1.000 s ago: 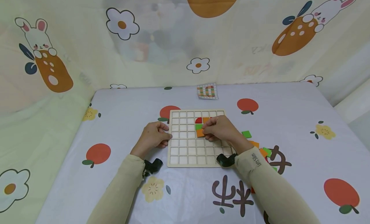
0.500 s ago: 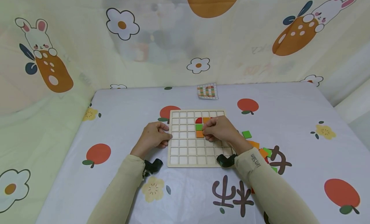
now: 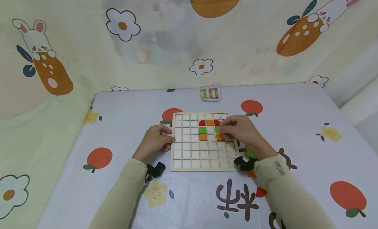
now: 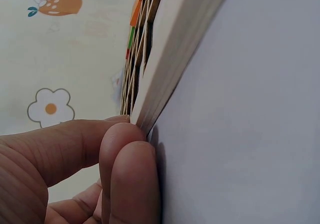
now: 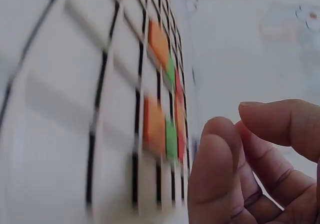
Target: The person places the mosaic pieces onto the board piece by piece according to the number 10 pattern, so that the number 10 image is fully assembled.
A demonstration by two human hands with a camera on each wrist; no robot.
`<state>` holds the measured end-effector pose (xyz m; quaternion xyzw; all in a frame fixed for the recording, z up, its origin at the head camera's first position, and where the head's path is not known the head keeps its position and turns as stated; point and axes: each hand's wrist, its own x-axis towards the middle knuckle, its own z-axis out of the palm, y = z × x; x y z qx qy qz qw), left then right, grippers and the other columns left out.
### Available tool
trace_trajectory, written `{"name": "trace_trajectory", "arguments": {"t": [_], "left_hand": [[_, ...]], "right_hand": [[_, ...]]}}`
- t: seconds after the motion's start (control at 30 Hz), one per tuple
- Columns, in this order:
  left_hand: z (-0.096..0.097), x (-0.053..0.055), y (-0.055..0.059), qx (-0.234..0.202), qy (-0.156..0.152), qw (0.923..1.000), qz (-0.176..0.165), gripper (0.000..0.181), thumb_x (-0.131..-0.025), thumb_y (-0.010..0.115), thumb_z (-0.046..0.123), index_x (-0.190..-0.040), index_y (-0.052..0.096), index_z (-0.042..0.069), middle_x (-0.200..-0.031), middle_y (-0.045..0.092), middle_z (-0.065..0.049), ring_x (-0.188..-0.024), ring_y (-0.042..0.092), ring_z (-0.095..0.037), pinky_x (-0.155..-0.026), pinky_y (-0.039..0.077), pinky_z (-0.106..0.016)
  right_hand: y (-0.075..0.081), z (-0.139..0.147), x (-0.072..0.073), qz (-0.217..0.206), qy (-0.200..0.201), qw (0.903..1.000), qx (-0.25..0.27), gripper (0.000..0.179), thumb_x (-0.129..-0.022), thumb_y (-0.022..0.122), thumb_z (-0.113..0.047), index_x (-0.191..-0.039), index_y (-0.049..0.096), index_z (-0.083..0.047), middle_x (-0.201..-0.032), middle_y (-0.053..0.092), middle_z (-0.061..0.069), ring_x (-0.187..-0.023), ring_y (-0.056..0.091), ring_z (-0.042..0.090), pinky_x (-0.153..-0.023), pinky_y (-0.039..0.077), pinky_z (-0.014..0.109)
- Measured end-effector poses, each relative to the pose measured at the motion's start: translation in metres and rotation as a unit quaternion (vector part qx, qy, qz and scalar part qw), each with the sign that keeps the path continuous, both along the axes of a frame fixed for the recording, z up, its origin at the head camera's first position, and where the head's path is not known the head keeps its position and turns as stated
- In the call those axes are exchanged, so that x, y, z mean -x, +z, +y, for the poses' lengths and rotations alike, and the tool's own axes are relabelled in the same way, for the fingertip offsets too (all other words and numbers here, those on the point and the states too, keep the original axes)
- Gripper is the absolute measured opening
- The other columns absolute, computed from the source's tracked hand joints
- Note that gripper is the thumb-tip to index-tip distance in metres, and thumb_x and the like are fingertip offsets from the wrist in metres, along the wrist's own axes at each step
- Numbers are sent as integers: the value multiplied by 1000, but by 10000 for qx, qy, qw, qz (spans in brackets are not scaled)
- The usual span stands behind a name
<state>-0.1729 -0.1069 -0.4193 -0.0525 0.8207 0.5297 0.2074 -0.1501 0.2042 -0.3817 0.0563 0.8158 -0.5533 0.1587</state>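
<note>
My left grip [image 3: 156, 138] pinched the left edge of the wooden grid board [image 3: 195, 155], fingertips tight against its rim. My right grip [image 3: 240, 129] held nothing; its fingers were loosely bent, tips close together, just beside the right-hand column of pieces. The board lay flat on the desk [image 3: 289, 124], with seven pieces in its cells. Along the top of the pattern sat a left red piece [image 3: 202, 123], a top orange square [image 3: 210, 122] and a right red piece [image 3: 217, 122]. Below the left one came a left green square [image 3: 202, 130], then a left orange square [image 3: 203, 137]; below the right one, a right green square [image 3: 217, 129], then a right orange square [image 3: 219, 137]. A loose red piece [image 3: 261, 192] lay near my right sleeve [image 3: 283, 179], and a patterned card [image 3: 211, 93] lay beyond the board.
</note>
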Motion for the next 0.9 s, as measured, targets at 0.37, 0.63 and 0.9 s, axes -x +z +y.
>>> {"name": "trace_trajectory", "arguments": {"t": [0.37, 0.63, 0.9], "left_hand": [[-2, 0, 0, 11, 38, 10000, 12, 30, -88, 83, 6, -112, 66, 3, -86, 63, -10, -57, 65, -16, -56, 60, -27], [-5, 1, -2, -150, 21, 9999, 19, 30, -88, 82, 5, -112, 65, 3, -88, 65, -10, -58, 66, -15, -56, 60, -27], [-4, 0, -1, -145, -20, 9999, 42, 30, -88, 82, 5, -113, 65, 2, -87, 65, -10, -58, 66, -15, -56, 60, -26]], "right_hand": [[-7, 67, -13, -2, -397, 9872, -1544, 35, -99, 71, -25, -120, 67, 2, -101, 67, 10, -85, 62, 24, -70, 57, 26], [-12, 79, -20, -324, -409, 9729, -2254, 44, -92, 78, -30, -119, 67, 3, -106, 70, 19, -87, 63, 27, -69, 56, 28], [-11, 72, -21, -304, -310, 9717, -2322, 39, -91, 77, -26, -115, 67, 3, -102, 69, 18, -84, 61, 26, -66, 55, 29]]}}
